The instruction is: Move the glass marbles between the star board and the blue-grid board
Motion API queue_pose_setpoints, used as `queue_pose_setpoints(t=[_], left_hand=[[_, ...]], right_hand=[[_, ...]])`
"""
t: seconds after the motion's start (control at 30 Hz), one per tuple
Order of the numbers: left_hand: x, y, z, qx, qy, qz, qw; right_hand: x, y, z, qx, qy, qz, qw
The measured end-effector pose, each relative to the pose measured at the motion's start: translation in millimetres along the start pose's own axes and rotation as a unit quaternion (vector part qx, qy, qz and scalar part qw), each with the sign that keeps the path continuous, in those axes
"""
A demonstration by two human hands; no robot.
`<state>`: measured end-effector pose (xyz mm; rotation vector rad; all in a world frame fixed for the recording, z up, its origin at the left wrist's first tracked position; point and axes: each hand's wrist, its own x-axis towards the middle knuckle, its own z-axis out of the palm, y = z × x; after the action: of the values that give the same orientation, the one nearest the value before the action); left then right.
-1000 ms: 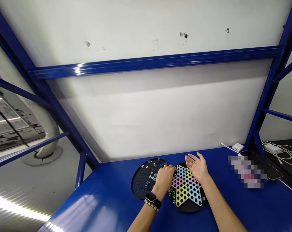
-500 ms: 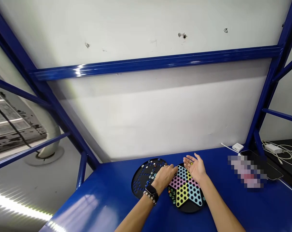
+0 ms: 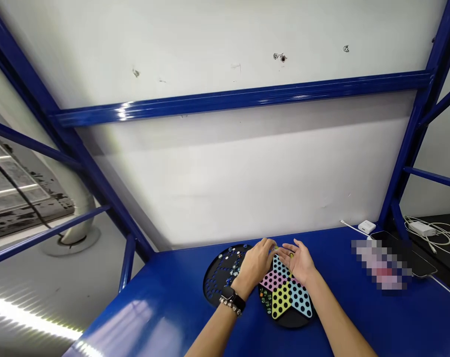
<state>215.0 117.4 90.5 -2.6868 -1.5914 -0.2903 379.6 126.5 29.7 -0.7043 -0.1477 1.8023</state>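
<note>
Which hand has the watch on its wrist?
The left hand: it wears a black watch above a beaded bracelet, while the right hand has a bare wrist.

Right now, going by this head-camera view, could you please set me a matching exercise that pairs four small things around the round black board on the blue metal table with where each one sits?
Things:
1. Black smartwatch
2. Small yellow marble
3. White power adapter
4. Glass marbles

Places:
A. Far edge of the blue metal table
B. Round black board, among its holes
C. Wrist of the left hand
D. Open palm of the right hand

Pairs: 1-C, 2-D, 3-A, 4-B.
</note>
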Motion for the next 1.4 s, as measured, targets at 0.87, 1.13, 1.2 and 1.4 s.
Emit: queue_pose_setpoints(t=[0.87, 1.13, 1.2, 1.4], left_hand=[[6.0, 8.2, 30.4, 0.133, -0.159, -0.059, 0.976], [-0.5, -0.7, 15.1, 0.109, -0.147, -0.079, 0.98], [-3.3, -2.8, 14.3, 0.104, -0.154, -0.078, 0.979], [-5.7, -4.2, 15.6, 0.093, -0.157, -0.061, 0.981]], right_hand=[[1.7, -0.7, -5.6, 0.034, 0.025, -0.017, 0.999], [8.5, 3.9, -11.0, 0.015, 0.024, -0.003, 1.0], [8.3, 4.8, -10.4, 0.014, 0.025, 0.003, 1.0], [6.4, 5.6, -8.7, 0.012, 0.027, 0.0, 1.0]])
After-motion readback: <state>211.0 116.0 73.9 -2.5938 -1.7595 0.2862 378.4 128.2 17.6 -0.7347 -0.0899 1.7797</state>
